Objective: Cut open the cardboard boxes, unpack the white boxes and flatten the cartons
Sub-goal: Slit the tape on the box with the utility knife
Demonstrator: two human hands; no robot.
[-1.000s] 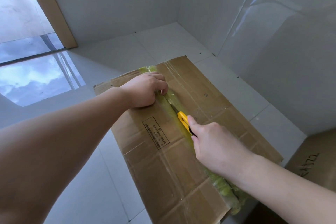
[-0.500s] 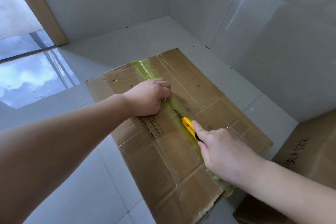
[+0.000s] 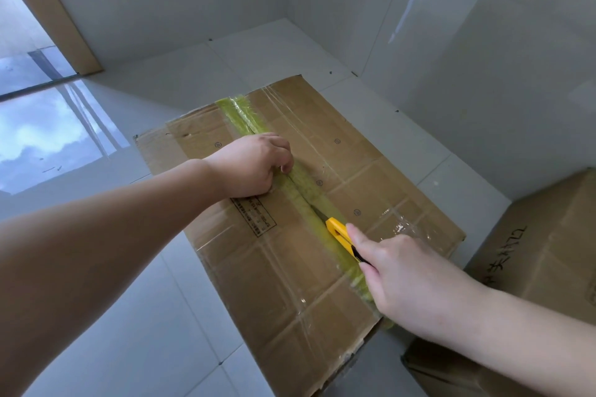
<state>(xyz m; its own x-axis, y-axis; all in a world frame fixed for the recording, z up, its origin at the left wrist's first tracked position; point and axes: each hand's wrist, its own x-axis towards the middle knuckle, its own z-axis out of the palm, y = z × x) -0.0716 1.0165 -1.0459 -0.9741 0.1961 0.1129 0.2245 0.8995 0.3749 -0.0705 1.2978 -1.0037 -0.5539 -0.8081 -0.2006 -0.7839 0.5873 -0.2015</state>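
Fingers of the right hand (image 3: 409,277) curl round a yellow utility knife (image 3: 342,238), forefinger laid along its back, blade set in the yellow-green tape seam (image 3: 300,184) of the cardboard box (image 3: 290,267). Left hand (image 3: 254,164) rests knuckles-up on the box top beside the seam, fingers curled under; whether they grip anything cannot be told. Box stands on a tiled floor (image 3: 129,316); a second carton (image 3: 541,261) sits at right.

Cutting the tape seam on a cardboard box (image 3: 290,261), seen from above.

Right hand (image 3: 416,280) at four o'clock gripping a yellow utility knife (image 3: 342,235), blade in the yellow-green tape (image 3: 300,184). Left hand (image 3: 251,164), fingers curled, pressing the box top beside the seam. Second carton (image 3: 541,255) at three o'clock on pale floor tiles (image 3: 129,316).
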